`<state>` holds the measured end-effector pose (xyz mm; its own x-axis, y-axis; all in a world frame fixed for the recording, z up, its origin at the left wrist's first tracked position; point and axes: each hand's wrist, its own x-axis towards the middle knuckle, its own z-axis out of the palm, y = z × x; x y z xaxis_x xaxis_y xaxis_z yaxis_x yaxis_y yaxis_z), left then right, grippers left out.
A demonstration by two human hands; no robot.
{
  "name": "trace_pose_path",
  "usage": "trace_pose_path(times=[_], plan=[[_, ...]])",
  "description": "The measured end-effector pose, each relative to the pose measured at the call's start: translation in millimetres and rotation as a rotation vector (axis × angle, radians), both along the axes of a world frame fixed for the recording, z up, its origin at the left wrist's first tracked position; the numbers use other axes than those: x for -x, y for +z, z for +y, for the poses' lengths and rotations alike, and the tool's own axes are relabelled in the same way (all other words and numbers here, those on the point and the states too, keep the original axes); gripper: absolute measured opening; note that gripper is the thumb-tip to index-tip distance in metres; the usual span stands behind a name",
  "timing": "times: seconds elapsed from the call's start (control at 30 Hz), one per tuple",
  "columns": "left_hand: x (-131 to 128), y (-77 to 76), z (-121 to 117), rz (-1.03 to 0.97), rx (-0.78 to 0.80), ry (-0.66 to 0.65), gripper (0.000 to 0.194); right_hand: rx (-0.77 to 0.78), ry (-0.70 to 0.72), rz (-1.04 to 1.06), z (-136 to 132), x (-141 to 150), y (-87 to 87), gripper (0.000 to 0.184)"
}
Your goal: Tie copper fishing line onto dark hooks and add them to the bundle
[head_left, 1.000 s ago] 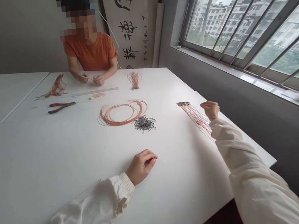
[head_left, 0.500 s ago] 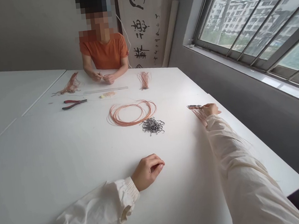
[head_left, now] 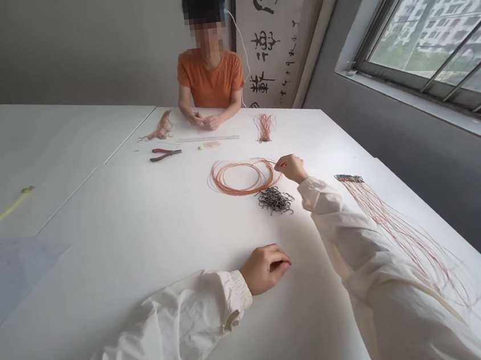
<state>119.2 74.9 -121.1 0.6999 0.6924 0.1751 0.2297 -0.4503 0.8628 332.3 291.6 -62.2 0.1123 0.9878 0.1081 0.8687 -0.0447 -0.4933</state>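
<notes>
Right hand (head_left: 291, 168) hovering by orange line coil (head_left: 244, 192) | left hand (head_left: 266, 269) resting | both pinching nearly closed, contents unclear | coil needing gentle separating

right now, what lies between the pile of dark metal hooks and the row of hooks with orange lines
In the head view, the right arm's cream cloth sleeve crosses between pile and row, with white tabletop beside it.

The right hand (head_left: 291, 168) is now away from the hooked lines (head_left: 379, 208) and at the right edge of the orange coil (head_left: 244, 191), contact unclear; the lines lie uncovered by its fingers; the view is turned leftward, bringing in a yellow strip (head_left: 1, 217) and a greyish sheet (head_left: 18, 275).
</notes>
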Motion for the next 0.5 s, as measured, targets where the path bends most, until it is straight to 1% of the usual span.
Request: trace_pose_path(times=[0.07,0.17,0.33,0.5], plan=[[2.5,-1.1,-0.8,0.002,0.000,-0.002,0.021,0.064,0.032,-0.050,6.7,29.0,-3.7,0.020],[5.5,-3.1,-1.6,0.002,0.001,-0.003,0.020,0.146,0.037,-0.119,11.2,53.0,-8.3,0.028],[7.8,-6.4,-1.3,-0.009,0.000,-0.008,0.019,0.199,0.017,-0.200,13.7,64.9,-13.1,0.030],[9.2,-8.6,-2.6,-0.015,-0.005,-0.008,0.019,0.192,0.002,-0.208,11.8,71.2,-17.4,0.031]])
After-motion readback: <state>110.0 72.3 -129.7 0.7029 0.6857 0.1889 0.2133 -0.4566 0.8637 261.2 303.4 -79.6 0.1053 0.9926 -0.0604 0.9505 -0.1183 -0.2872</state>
